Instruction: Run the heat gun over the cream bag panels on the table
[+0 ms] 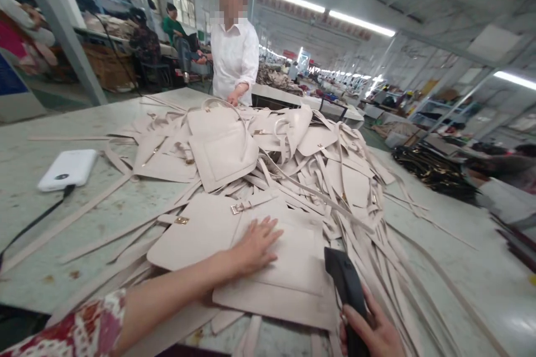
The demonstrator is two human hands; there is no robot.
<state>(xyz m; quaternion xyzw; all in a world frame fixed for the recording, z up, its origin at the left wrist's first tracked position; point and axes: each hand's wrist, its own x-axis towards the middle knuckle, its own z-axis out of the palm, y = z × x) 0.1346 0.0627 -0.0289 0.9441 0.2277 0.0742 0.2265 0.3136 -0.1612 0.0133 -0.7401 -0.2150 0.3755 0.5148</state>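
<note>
Tool (348,284) beside bag (293,290), left hand (254,248) on top

The right hand (372,328) curls round the tool, whose long axis points away, leaning left; its head sits at the bag's right edge, contact unclear. The left hand, fingers loosely spread and holding nothing, rests on the bag, by the table's (20,178) near edge. Beyond, piled bags (226,153) reach toward the far edge, where a person (234,56) stands.

Over the feed I get beige bag pieces (295,251), a gold clasp (181,220), black handheld tool (347,279) — red-and-white patterned sleeve (86,323).
</note>
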